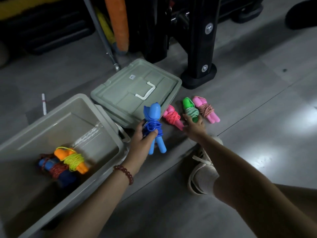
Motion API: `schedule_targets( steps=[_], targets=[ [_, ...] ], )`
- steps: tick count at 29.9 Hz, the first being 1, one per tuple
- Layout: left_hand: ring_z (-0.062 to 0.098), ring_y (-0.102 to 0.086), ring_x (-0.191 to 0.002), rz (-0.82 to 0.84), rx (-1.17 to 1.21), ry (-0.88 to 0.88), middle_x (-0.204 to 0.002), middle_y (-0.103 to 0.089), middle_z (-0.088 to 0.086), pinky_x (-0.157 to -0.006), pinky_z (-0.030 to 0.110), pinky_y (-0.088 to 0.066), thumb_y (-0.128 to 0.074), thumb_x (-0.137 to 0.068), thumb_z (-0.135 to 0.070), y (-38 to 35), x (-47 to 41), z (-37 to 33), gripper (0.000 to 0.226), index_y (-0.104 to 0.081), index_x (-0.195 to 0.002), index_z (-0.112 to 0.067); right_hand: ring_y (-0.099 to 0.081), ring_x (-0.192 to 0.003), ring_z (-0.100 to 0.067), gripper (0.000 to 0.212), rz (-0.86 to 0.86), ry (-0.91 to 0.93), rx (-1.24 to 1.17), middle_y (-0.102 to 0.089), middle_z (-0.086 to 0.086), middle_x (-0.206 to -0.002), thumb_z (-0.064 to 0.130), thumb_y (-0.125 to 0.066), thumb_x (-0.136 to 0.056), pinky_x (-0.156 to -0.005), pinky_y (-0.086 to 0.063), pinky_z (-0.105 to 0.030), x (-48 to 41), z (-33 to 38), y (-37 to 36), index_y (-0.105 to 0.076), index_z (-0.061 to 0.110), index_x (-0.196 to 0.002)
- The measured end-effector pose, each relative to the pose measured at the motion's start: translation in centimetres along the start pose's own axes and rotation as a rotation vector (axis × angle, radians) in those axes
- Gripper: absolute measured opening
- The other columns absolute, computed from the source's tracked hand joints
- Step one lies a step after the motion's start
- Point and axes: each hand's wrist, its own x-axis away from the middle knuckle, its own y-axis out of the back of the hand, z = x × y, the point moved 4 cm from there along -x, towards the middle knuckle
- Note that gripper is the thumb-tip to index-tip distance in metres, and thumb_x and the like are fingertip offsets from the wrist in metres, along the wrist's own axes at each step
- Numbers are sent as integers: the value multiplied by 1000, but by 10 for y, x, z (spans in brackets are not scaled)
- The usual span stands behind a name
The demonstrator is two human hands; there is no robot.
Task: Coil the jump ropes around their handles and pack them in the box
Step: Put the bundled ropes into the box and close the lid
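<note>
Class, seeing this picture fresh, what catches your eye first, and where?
The blue jump rope, coiled round its handles, stands out at centre in the left hand. Beside it the right hand reaches a green bundle on the floor. An orange bundle glows in the open box, lower left.

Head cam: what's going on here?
A person is packing coiled jump ropes into the box. The left hand grips the blue rope just beside the box. The right hand grasps the green rope on the floor. An orange rope and a navy rope already lie in the box. The coral rope and pink rope, both coiled, wait on the floor by the lid, which is off the box.
</note>
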Motion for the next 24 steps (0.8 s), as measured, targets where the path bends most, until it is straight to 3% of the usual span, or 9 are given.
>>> schedule_targets(
  steps=[4, 7, 9, 11, 14, 16, 19, 22, 24],
  targets=[
    [20, -60, -104, -2, 15, 36, -107, -64, -2, -85, 39, -52, -60, -80, -17, 12, -1, 15, 44, -50, -123, -16, -46, -111, -45, 49, -61, 15, -274, -32, -26, -128, 4, -50, -89, -92, -40, -31, -5, 2, -9, -44, 18, -135],
    [19, -61, -100, -27, 8, 44, -104, -64, -3, -84, 41, -53, -61, -80, -17, 16, 2, 20, 40, -51, -120, -16, -47, -103, -35, 36, -189, -29, -483, -35, -20, -119, 1, -50, -90, -92, -44, -39, 10, 7, -6, -49, 9, -124],
    [19, -62, -102, -31, 6, 34, -107, -65, -1, -86, 41, -52, -61, -78, -21, 16, 7, 18, 44, -52, -121, -15, -50, -99, -38, 38, -349, -20, -633, -39, -17, -112, -9, -48, -84, -85, -48, -44, 29, 12, -1, -50, 7, -119],
    [15, -61, -98, -66, -3, -6, -104, -63, -2, -85, 30, -50, -60, -87, -13, 17, 15, 11, 33, -52, -119, -12, -51, -96, -37, 46, -496, 38, -737, -43, -16, -108, -19, -41, -75, -79, -48, -43, 54, 25, 10, -51, 5, -113],
    [-4, -60, -82, -112, 9, -84, -98, -60, -2, -74, 12, -45, -54, -91, -3, 27, 34, -10, 20, -51, -110, -8, -45, -101, -30, 47, -568, 226, -769, -44, -6, -107, -15, -40, -75, -87, -44, -40, 102, 64, 31, -47, 16, -108],
    [-8, -60, -82, -154, 49, -148, -101, -61, 0, -74, 10, -46, -56, -90, -3, 48, 50, -22, 23, -49, -111, -8, -43, -103, -22, 39, -546, 354, -810, -44, 3, -108, -2, -45, -78, -88, -42, -28, 137, 97, 38, -44, 24, -106],
    [-8, -60, -85, -242, 102, -206, -102, -61, -4, -74, 9, -45, -58, -86, -11, 90, 70, -36, 25, -50, -109, -14, -40, -102, 0, 42, -466, 566, -760, -45, -9, -111, -3, -50, -75, -82, -33, -3, 177, 146, 39, -46, 24, -106],
    [-3, -60, -89, -417, 195, -194, -102, -62, -2, -81, 17, -45, -63, -83, -18, 156, 85, -35, 27, -56, -108, -17, -41, -106, -5, 45, -207, 771, -701, -50, -13, -112, -4, -53, -73, -82, -32, -3, 198, 203, 18, -49, 24, -108],
    [11, -61, -93, -479, 299, -140, -102, -64, 4, -84, 25, -48, -64, -76, -29, 197, 87, -24, 30, -59, -104, -18, -45, -104, -17, 43, -2, 790, -655, -54, -5, -111, 4, -55, -75, -87, -35, -13, 196, 238, -6, -49, 31, -108]
  ],
)
